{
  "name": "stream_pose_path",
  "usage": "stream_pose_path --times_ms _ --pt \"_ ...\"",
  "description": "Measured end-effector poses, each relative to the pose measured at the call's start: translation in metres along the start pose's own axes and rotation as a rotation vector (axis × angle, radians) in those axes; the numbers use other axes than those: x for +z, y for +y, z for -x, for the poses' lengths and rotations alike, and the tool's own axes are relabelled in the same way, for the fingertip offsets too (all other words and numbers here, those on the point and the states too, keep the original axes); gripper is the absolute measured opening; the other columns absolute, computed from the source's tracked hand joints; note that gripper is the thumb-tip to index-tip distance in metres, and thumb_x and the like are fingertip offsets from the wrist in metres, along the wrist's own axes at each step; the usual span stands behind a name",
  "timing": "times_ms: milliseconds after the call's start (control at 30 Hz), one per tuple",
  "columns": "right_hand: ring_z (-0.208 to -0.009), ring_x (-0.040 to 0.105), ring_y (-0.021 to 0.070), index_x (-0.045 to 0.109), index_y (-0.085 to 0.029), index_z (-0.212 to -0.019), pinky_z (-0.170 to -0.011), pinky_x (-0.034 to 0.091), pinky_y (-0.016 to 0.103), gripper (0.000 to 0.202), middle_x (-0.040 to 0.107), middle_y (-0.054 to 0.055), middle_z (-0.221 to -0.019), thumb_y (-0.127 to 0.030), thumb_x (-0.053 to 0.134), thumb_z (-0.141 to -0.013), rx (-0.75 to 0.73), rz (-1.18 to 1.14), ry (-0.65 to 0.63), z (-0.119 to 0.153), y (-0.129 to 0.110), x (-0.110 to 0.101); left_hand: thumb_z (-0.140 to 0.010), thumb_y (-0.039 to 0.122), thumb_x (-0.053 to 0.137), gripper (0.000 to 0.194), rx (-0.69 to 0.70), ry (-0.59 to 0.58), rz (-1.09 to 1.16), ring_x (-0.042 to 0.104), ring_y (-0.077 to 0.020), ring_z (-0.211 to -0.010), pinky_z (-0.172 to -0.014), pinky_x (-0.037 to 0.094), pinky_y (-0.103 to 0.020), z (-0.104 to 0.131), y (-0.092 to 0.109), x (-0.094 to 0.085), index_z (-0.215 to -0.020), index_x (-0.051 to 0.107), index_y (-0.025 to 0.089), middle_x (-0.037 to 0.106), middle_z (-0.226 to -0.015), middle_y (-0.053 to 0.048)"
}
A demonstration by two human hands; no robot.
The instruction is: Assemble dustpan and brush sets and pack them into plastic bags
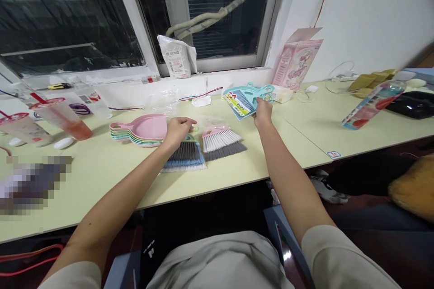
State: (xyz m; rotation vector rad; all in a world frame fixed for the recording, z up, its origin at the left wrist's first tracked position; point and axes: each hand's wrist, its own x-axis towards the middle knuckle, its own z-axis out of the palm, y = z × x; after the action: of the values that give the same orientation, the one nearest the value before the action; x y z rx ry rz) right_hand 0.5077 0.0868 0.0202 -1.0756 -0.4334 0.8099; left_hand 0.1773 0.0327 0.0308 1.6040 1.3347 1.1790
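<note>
- Well, head view: R hand (263, 113) is gripping the teal dustpan set (249, 95) by its handle, over the table (98, 176).
- L hand (179, 130) is reaching over the brush pile (190, 160); can't tell if fingers are pinching.
- Step is prob. handling the set; next move's prob. needing a firm R grip.

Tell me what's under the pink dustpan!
More dustpans are stacked under the pink dustpan. Only their edges show; their insides, and the table right beneath the stack, are covered.
</note>
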Motion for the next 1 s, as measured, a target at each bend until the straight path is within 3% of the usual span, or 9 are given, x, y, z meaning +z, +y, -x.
stream_pose_path --times_ms 133,300,433,500,633,833,1000 --pt "-0.062 0.063 0.0129 0.059 -0.023 -0.092 -0.054 0.056 0.024 0.009 0.067 -0.004 -0.077 -0.019 0.059 -0.084 0.103 -0.017 -0.09 0.016 0.002 0.009 -0.076 0.03 0.059 0.024 0.049 -0.019 -0.305 0.064 -0.0249 -0.074 -0.064 0.049 -0.035 0.01 0.003 -0.009 -0.075 0.081 0.022 0.07 -0.069 -0.005" --pt "-0.066 0.067 0.0143 0.061 -0.02 -0.092 -0.062 0.062 0.027 0.009 0.071 -0.001 -0.078 -0.013 0.061 -0.087 0.308 -0.063 -0.302 0.054 0.016 0.03 -0.076 0.027 0.055 0.026 0.249 0.186 -0.429 0.065 -0.0306 -0.098 -0.084 0.05 -0.038 0.015 0.012 -0.024 -0.068 0.079 0.022 0.069 -0.073 -0.008" --pt "-0.069 0.069 0.0157 0.063 -0.017 -0.092 -0.065 0.064 0.029 0.006 0.072 0.002 -0.08 -0.015 0.057 -0.094 0.397 -0.071 -0.452 0.081 0.024 0.041 -0.075 0.029 0.061 0.022 0.157 0.107 -0.457 0.064 -0.0285 -0.081 -0.075 0.048 -0.039 0.013 0.006 -0.026 -0.06 0.074 0.021 0.063 -0.064 -0.006" --pt "-0.07 0.069 0.0165 0.064 -0.016 -0.093 -0.065 0.065 0.032 0.01 0.072 0.003 -0.079 -0.016 0.054 -0.097 0.423 -0.069 -0.498 0.09 0.024 0.043 -0.075 0.031 0.065 0.021 0.177 0.129 -0.485 0.064 -0.029 -0.082 -0.077 0.048 -0.04 0.012 0.002 -0.026 -0.057 0.071 0.021 0.063 -0.066 -0.007" --pt "-0.071 0.069 0.0171 0.064 -0.015 -0.094 -0.066 0.066 0.034 0.01 0.073 0.004 -0.079 -0.016 0.055 -0.098 0.419 -0.071 -0.529 0.098 0.022 0.043 -0.071 0.035 0.075 0.02 0.279 0.221 -0.541 0.062 -0.0328 -0.097 -0.087 0.048 -0.045 0.013 0.001 -0.026 -0.058 0.067 0.023 0.069 -0.083 -0.01" --pt "-0.07 0.069 0.016 0.064 -0.015 -0.093 -0.067 0.066 0.032 0.009 0.074 0.004 -0.079 -0.014 0.056 -0.097 0.437 -0.079 -0.538 0.103 0.022 0.044 -0.074 0.033 0.07 0.027 0.1 0.116 -0.438 0.054 -0.0193 -0.064 -0.063 0.039 -0.032 0.012 -0.001 -0.028 -0.06 0.049 0.023 0.051 -0.057 0.001" --pt "-0.069 0.07 0.0157 0.064 -0.015 -0.093 -0.068 0.066 0.031 0.01 0.075 0.004 -0.08 -0.013 0.055 -0.098 0.446 -0.071 -0.539 0.104 0.022 0.044 -0.07 0.023 0.066 0.017 0.127 0.104 -0.26 0.062 -0.0183 -0.068 -0.066 0.045 -0.029 0.005 -0.013 -0.031 -0.083 0.055 0.023 0.062 -0.076 0.001"
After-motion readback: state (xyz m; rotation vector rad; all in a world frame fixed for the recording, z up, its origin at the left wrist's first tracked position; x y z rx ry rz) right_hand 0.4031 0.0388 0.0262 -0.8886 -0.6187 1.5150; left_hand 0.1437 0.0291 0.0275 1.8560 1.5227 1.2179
